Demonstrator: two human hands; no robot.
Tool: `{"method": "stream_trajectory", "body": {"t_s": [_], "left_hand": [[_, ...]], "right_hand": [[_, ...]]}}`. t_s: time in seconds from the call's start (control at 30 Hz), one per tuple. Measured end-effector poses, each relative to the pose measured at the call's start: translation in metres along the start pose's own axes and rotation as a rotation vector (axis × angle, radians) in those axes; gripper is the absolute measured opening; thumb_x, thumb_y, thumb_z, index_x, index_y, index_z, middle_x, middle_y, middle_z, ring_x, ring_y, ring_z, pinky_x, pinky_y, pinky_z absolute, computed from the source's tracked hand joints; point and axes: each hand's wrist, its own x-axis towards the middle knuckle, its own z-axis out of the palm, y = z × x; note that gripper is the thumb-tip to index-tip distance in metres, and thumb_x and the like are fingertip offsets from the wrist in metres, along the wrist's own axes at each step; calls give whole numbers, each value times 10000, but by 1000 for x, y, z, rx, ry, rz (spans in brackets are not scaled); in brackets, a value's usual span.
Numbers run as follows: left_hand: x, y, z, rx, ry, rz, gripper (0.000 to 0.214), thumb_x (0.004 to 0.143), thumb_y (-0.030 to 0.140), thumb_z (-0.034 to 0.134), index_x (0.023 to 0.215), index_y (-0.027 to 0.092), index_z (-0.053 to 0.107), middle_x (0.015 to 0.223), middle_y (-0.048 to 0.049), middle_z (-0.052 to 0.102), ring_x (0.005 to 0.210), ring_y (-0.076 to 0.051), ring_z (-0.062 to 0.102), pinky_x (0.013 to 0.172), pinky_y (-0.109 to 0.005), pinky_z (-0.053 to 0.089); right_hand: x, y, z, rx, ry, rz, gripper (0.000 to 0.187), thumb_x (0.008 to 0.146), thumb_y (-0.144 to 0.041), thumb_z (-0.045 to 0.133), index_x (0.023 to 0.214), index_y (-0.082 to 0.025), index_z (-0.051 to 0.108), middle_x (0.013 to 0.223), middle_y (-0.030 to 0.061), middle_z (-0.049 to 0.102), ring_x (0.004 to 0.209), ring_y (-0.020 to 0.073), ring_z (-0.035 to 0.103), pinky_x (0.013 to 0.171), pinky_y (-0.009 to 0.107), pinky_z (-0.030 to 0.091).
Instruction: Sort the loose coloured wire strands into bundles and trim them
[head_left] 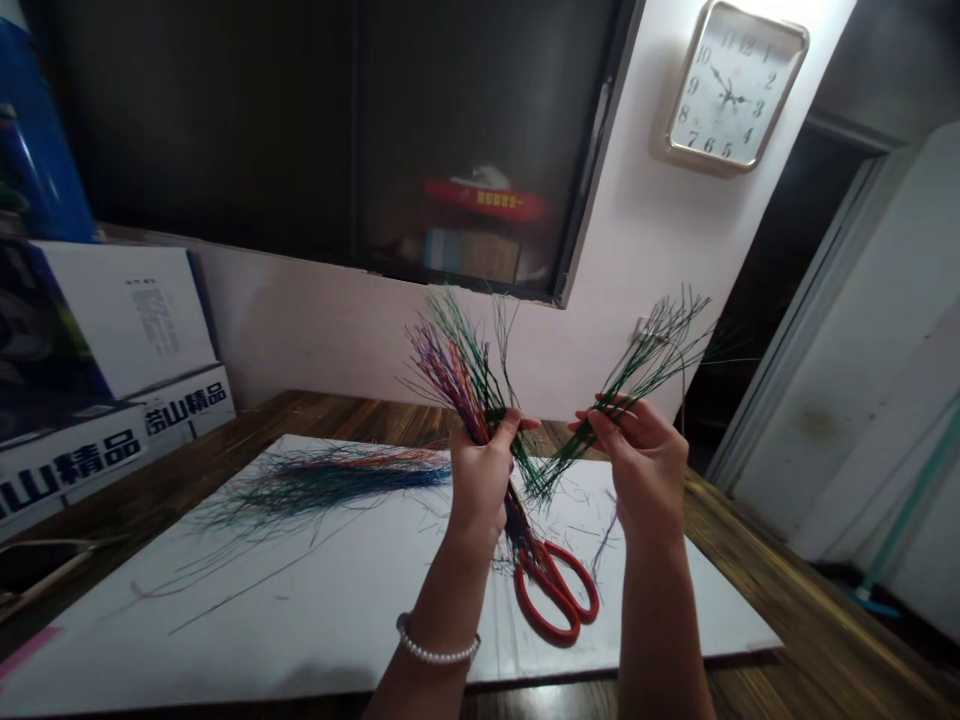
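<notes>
My left hand (481, 478) is closed round a bundle of thin coloured wires (463, 390), purple, orange and green at the top, with its dark lower end pointing down toward the board. Between the thumb and fingers of my right hand (646, 465) is a bunch of green wires (641, 360), fanned out at the upper end. The lower green strands meet others near my left hand in a V; whether they join cannot be told. Red-handled scissors (551, 598) lie below the bundle, their blades hidden. To the left, a pile of loose coloured wires (337, 480) rests on the white board (330, 640).
The board lies on a dark wooden table (750, 560), with short wire scraps scattered near the scissors. Boxes (135, 320) stand at the table's left side. Behind are a dark window (480, 120), a wall clock (739, 85) and a doorway at the right.
</notes>
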Motion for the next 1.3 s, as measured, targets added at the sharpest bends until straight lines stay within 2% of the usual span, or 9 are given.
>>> {"method": "stream_trajectory", "body": {"t_s": [0.13, 0.23, 0.33, 0.47, 0.73, 0.9, 1.0, 1.1, 1.3], "left_hand": [[5, -1, -8, 76, -46, -8, 242, 681, 360, 722, 646, 122, 698, 558, -19, 635, 366, -25, 237, 382, -200, 168], [7, -3, -10, 134, -83, -7, 211, 682, 337, 719, 632, 133, 701, 635, -50, 687, 396, -57, 377, 424, -206, 277], [7, -4, -9, 185, -114, -5, 183, 685, 313, 710, 610, 147, 702, 656, -62, 706, 510, -118, 535, 523, -227, 381], [7, -5, -7, 239, -130, -1, 177, 705, 282, 683, 574, 163, 693, 649, -55, 704, 671, -170, 618, 636, -246, 430], [7, 0, -11, 298, -147, -27, 168, 712, 257, 675, 573, 164, 683, 621, -44, 699, 662, -174, 634, 638, -255, 451], [2, -2, -3, 282, -196, -61, 44, 669, 178, 715, 708, 160, 709, 654, -30, 715, 655, -178, 654, 630, -253, 469], [2, -8, 0, 266, -165, -56, 86, 679, 185, 712, 763, 165, 707, 731, -30, 728, 690, -176, 660, 640, -249, 469], [3, -11, -1, 250, -130, -42, 60, 701, 207, 698, 744, 166, 698, 701, -26, 717, 667, -164, 650, 636, -244, 460], [5, -9, -4, 192, -132, -43, 94, 700, 264, 703, 709, 172, 692, 650, -17, 692, 527, -107, 558, 504, -206, 376]], "right_hand": [[1, 1, -3, -32, -41, 27, 213, 663, -211, 743, 848, -142, 663, 678, 31, 715, 595, 176, 693, 578, 293, 569], [1, 2, -2, -94, -107, 66, 195, 663, -216, 733, 834, -153, 664, 689, 28, 712, 613, 175, 688, 576, 282, 562], [2, 3, -2, -156, -158, 89, 193, 664, -219, 720, 836, -152, 663, 673, 27, 699, 609, 182, 680, 573, 292, 561], [4, 7, -6, -194, -211, 115, 189, 671, -205, 704, 845, -150, 659, 660, 27, 689, 593, 187, 678, 567, 296, 562], [1, 4, -4, -95, -233, 169, 188, 667, -209, 725, 837, -153, 666, 685, 15, 689, 620, 161, 675, 585, 268, 567], [-3, 4, 6, -42, -242, 156, 184, 671, -232, 731, 819, -155, 654, 703, 27, 694, 590, 153, 654, 509, 251, 539], [-5, 5, 11, -29, -231, 143, 167, 682, -239, 724, 801, -159, 636, 694, 24, 685, 603, 153, 650, 498, 242, 525], [-5, 6, 12, 1, -213, 130, 149, 693, -237, 711, 776, -165, 609, 671, 11, 664, 597, 154, 646, 506, 252, 526], [-2, 9, 10, 9, -187, 141, 125, 701, -196, 680, 757, -173, 570, 665, -8, 618, 610, 125, 607, 542, 228, 501]]}}
